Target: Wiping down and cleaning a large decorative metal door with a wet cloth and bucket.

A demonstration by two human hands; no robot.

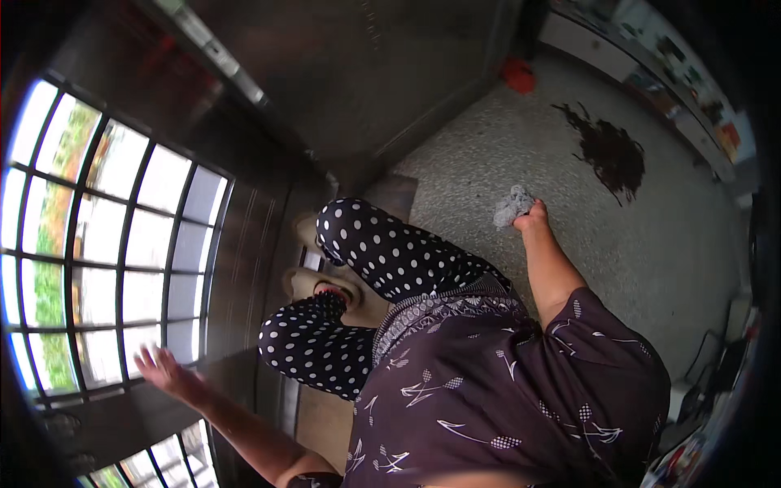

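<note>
A crumpled grey cloth (pixel 512 207) is gripped in my right hand (pixel 532 215), held out above the speckled floor. My left hand (pixel 171 373) is raised beside the barred window (pixel 143 268), its fingers spread and nothing in them; whether it touches the frame I cannot tell. Between the two arms are my legs in dotted trousers (pixel 390 256), knees bent. A shoe (pixel 326 287) shows near the foot of the dark door panel.
A dark stringy heap (pixel 607 149) lies on the floor beyond my right hand. Farther off is a red object (pixel 518 75) by the dark panel (pixel 390 67). Shelves with assorted items (pixel 671 67) stand along the far side. Various things, including a cable, crowd the right edge.
</note>
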